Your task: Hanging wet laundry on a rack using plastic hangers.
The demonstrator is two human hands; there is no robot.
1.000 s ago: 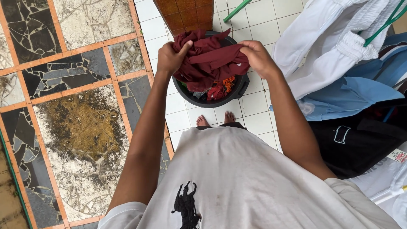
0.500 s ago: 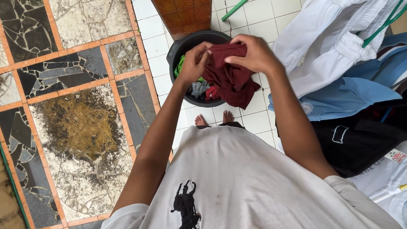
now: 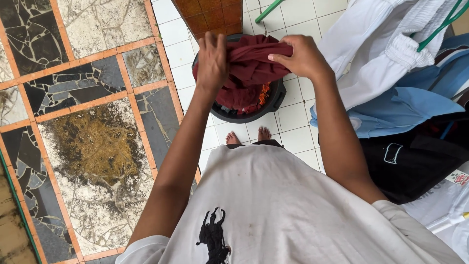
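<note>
Overhead, head view:
Left hand (image 3: 212, 55): fingers clenched on the bunched dark maroon cloth garment (image 3: 251, 66), at its 9 o'clock edge.
Right hand (image 3: 299, 56): pinching the garment's 2 o'clock edge.
Garment: stretched between both hands, above the round black plastic basin (image 3: 274, 103) of wet clothes.
Hanging white shirt (image 3: 371, 54): 3 o'clock of the basin.

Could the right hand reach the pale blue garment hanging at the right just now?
Probably not at once: the right hand grips the maroon garment together with the left hand. Otherwise the pale blue garment hangs close by, unobstructed.
</note>
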